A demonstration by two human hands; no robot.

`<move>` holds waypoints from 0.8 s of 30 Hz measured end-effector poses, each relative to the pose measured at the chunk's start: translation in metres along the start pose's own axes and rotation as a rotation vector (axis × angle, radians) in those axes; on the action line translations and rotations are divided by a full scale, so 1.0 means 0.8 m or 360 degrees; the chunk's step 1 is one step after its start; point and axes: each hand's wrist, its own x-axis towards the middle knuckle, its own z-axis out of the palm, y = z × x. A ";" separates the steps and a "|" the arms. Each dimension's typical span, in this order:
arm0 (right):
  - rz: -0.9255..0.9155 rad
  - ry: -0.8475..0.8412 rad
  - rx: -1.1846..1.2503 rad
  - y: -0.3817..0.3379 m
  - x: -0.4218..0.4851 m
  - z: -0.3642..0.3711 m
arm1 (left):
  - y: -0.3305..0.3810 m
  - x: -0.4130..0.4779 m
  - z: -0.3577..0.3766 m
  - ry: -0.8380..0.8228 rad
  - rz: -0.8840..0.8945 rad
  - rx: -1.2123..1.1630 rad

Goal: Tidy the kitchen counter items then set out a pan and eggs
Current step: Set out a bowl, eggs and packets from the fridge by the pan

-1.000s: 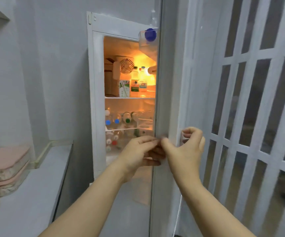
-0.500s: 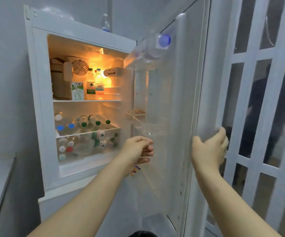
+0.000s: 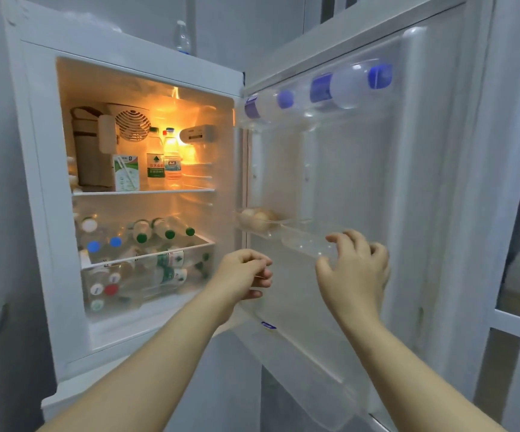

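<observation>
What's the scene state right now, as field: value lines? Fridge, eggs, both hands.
fridge: white fridge door swung open, interior lamp lit
eggs: pale brown eggs on the clear door shelf, hinge end, untouched
left hand: below the eggs, fingers curled; unclear if it holds anything
right hand: open, fingers spread at the same shelf, right of the eggs; contact unclear
top door rack: clear bottles with blue caps lying sideways
pan: not in view
</observation>
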 end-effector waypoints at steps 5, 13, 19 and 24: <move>-0.0248 0.0311 -0.0330 -0.002 0.037 0.046 | -0.012 0.066 -0.011 -0.0063 0.0006 -0.0004; -0.0096 -0.0111 -0.0767 -0.022 0.114 0.127 | -0.022 0.196 -0.035 -0.0220 0.0171 0.0047; 0.0145 0.0027 -0.0846 -0.024 0.144 0.161 | -0.027 0.271 -0.046 -0.0239 0.0408 0.0226; 0.0241 0.0044 -0.0828 -0.026 0.156 0.175 | -0.028 0.307 -0.040 -0.0089 0.0758 0.0518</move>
